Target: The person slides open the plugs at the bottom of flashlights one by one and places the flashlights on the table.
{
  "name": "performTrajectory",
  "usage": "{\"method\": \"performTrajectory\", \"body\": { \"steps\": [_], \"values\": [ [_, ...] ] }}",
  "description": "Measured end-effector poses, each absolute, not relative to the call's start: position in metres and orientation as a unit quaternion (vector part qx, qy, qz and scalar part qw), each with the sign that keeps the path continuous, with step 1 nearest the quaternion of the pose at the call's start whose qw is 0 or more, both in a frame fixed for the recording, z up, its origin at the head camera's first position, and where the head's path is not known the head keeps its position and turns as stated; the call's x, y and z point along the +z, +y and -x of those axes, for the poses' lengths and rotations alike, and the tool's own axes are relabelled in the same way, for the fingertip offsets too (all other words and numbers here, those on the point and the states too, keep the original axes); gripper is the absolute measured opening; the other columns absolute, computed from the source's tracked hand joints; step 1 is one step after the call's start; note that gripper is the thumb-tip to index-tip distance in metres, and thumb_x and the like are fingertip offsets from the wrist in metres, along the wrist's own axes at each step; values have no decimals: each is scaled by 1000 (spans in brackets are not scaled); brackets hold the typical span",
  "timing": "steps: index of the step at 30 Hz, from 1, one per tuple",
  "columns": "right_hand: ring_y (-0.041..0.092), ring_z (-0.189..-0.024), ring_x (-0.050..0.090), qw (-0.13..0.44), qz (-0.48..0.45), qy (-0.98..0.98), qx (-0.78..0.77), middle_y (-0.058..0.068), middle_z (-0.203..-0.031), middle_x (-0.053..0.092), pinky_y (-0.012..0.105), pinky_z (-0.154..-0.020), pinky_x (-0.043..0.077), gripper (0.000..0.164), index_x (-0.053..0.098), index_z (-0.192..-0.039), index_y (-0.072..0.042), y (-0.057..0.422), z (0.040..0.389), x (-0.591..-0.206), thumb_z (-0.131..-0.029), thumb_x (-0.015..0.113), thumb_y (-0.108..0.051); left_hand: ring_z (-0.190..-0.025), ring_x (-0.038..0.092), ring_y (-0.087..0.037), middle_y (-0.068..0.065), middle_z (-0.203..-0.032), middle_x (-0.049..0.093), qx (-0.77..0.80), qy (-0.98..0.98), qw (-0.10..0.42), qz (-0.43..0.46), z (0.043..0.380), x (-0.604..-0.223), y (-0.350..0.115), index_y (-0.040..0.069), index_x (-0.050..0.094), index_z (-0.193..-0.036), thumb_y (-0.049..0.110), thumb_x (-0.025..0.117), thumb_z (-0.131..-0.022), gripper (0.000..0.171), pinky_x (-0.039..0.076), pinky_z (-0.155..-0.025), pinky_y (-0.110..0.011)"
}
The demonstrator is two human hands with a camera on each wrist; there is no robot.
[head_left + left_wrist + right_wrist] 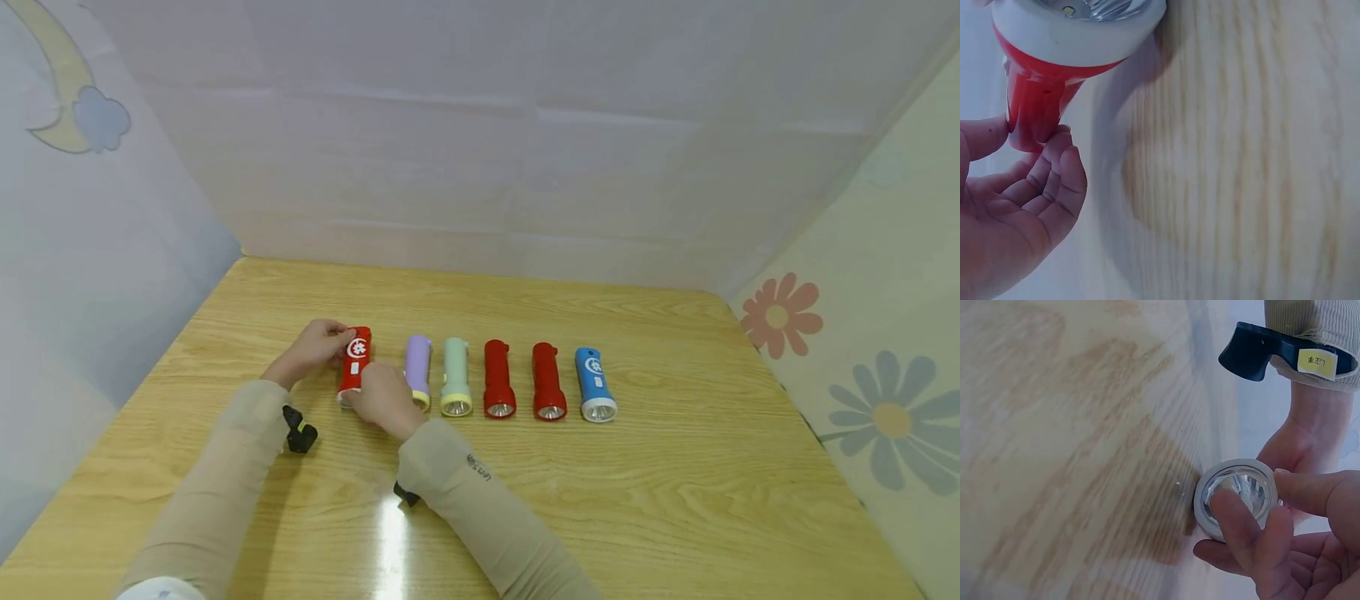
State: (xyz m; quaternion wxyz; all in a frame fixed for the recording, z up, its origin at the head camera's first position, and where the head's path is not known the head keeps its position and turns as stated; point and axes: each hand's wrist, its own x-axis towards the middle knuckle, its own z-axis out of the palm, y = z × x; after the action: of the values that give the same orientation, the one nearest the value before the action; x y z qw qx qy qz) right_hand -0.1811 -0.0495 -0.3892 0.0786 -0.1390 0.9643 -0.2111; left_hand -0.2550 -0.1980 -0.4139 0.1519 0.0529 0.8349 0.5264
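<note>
At the left end of a row lies a red flashlight with a white head and a white emblem (358,350). Its narrow tail end is pinched between the thumb and fingers of my left hand (315,348), as the left wrist view shows up close. My right hand (386,400) holds the white head (1205,509), thumb at the rim and a finger across the front of the clear lens (1254,487). A purple flashlight (417,358) with a yellow head lies just right of my right hand, which partly covers it.
Farther right along the row are a pale green flashlight (455,362), two plain red flashlights (497,367) and a blue flashlight with a white head (592,379). All lie on the wooden table (675,483), lens ends toward me. Cloth-covered walls (480,167) stand around the table.
</note>
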Motion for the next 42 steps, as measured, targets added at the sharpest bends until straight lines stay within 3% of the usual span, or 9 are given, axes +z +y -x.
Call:
{"method": "performTrajectory", "body": {
  "steps": [5,20,26,31,42],
  "values": [
    [10,-55,45,64,158,964,-205,-3,-64,53,21,-49,35,28,63,-79,-9,-47,183,-392,-81,68,-36,-77,56,-12,-31,-113,50,524,838,145,-47,254,-408,-199,-19,35,-125,18,40,-98,46,50,-71,-30],
    [10,-42,47,97,149,937,-301,-2,-54,51,20,-42,37,22,56,-67,-12,-43,189,-394,-80,68,-25,-75,56,-14,-26,-106,53,517,848,101,-56,248,-396,-196,-15,40,-122,17,44,-97,41,50,-73,-37],
    [12,-46,47,112,136,932,-317,-1,-58,51,20,-45,37,19,60,-77,-8,-43,192,-393,-79,70,-23,-80,57,-19,-28,-107,53,527,842,94,-65,246,-393,-195,-13,40,-123,16,44,-97,40,51,-73,-35],
    [12,-53,47,118,129,929,-327,-3,-63,52,20,-48,37,25,62,-87,-6,-42,193,-393,-77,72,-26,-85,57,-24,-29,-108,52,534,838,90,-72,244,-391,-195,-13,39,-124,16,44,-97,40,51,-74,-35],
    [13,-53,48,140,100,917,-360,-1,-66,54,21,-48,39,28,61,-90,-4,-39,193,-392,-77,73,-26,-90,56,-29,-29,-111,52,541,833,83,-77,240,-389,-194,-10,39,-127,15,44,-97,40,50,-77,-42]
  ]
}}
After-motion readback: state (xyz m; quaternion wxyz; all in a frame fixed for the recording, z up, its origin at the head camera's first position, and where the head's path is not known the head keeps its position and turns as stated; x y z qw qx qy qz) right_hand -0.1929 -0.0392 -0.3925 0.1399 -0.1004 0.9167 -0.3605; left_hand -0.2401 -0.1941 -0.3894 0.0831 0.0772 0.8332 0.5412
